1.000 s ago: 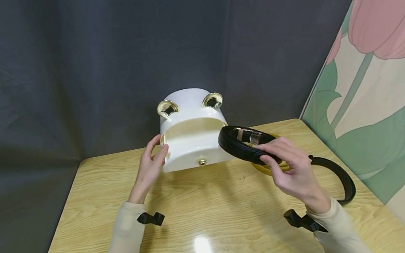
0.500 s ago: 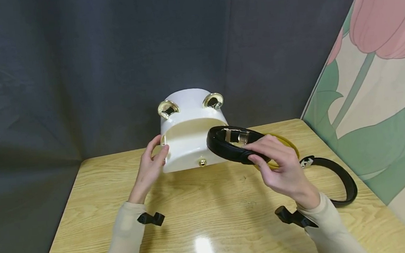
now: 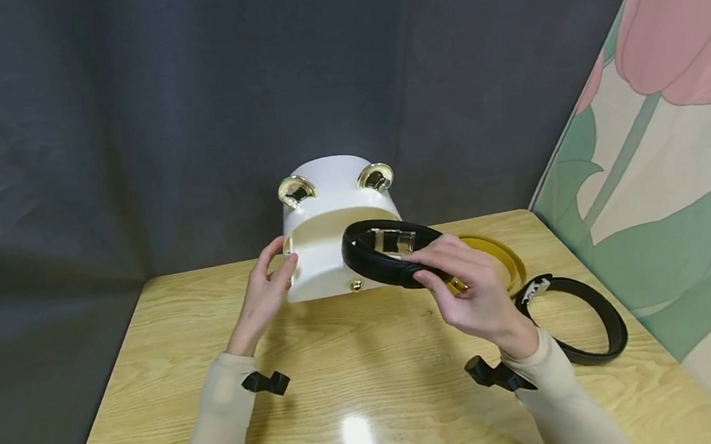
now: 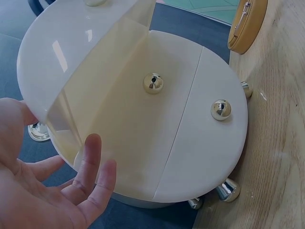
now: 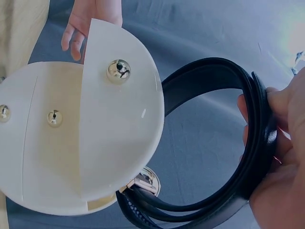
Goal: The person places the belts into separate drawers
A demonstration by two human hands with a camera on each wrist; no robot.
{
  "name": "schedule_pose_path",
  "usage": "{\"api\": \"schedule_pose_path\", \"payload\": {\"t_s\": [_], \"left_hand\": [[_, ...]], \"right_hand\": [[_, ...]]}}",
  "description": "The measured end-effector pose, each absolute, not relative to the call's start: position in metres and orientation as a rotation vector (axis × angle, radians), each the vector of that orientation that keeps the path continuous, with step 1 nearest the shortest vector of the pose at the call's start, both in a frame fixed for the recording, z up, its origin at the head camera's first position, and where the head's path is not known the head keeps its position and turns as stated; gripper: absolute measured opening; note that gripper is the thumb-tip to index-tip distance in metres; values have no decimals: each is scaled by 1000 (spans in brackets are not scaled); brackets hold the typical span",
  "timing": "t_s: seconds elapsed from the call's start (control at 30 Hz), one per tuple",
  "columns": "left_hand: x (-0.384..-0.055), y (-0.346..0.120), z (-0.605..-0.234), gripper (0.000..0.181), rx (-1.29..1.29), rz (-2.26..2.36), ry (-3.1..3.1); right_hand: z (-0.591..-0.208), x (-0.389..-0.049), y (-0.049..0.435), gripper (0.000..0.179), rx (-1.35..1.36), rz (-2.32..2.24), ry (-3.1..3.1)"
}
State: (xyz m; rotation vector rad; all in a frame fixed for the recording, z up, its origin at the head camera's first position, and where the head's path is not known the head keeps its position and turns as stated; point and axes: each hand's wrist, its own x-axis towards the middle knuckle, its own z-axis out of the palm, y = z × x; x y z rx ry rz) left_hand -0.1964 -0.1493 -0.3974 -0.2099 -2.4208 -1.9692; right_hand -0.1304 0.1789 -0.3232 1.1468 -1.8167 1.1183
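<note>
A white rounded box [image 3: 333,181] with a wide opening in its front stands at the back of the table. Two gold rings [image 3: 296,189] sit on its top, and a gold knob [image 3: 357,285] is on its lower front. At the box's left edge, my left hand [image 3: 258,290] touches it with loosely spread fingers. My right hand [image 3: 472,286] pinches a coiled black belt [image 3: 375,266] with a metal buckle. That belt hangs in front of the opening's right part and hides some of it. The right wrist view shows the belt coil [image 5: 259,138] beside the box.
A coiled yellow belt [image 3: 505,251] and a second black belt [image 3: 615,330] with a silver buckle lie at the right on the wooden table [image 3: 341,350]. Behind hangs a dark curtain [image 3: 291,65]. A tulip-patterned panel [image 3: 636,240] borders the right side.
My right hand has moved left with the black belt, which now covers more of the box's opening. The yellow belt and second black belt show more. My left hand stays in place.
</note>
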Motion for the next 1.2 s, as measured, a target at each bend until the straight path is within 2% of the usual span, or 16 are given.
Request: {"api": "schedule_pose_path", "payload": {"t_s": [0.6, 0.87, 1.2], "left_hand": [[-197, -149, -398, 64, -201, -1971, -2418], [-196, -149, -396, 64, -195, -1970, -2418], [-196, -150, -396, 64, -189, -1986, -2417]], "right_hand": [[-317, -150, 157, 17, 1171, 1186, -1915], [-316, -160, 149, 27, 1152, 1177, -1955], [-321, -168, 140, 25, 1125, 1185, -1974]]}}
